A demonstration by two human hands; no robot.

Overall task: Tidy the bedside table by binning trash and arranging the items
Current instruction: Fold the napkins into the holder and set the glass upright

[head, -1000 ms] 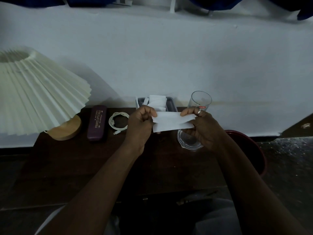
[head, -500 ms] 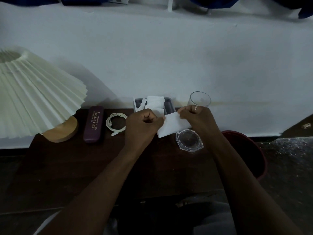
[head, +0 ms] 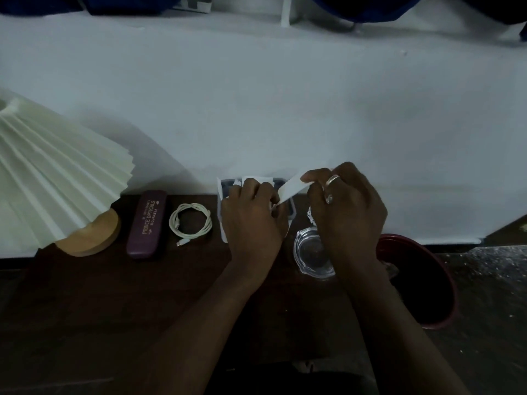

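Both hands pinch a folded white paper slip (head: 292, 189) above the back of the dark wooden bedside table (head: 114, 303). My left hand (head: 251, 220) grips its lower left end, and my right hand (head: 346, 206), which wears a ring, grips the upper right end. Behind my left hand stands a small dark tray (head: 291, 210) with more white papers (head: 224, 212) in it, mostly hidden. A clear glass dish (head: 310, 252) lies on the table under my right wrist. The drinking glass is almost wholly hidden behind my right hand.
A pleated white lamp shade (head: 54, 178) on a wooden base (head: 91, 235) fills the left. A purple glasses case (head: 147, 223) and a coiled white cable (head: 190, 222) lie beside it. A dark red bin (head: 422, 280) stands at the table's right end. A white wall runs behind.
The hands have brought the paper's ends closer, folding it narrower, and carried it back toward the tray. My right hand now covers the drinking glass.
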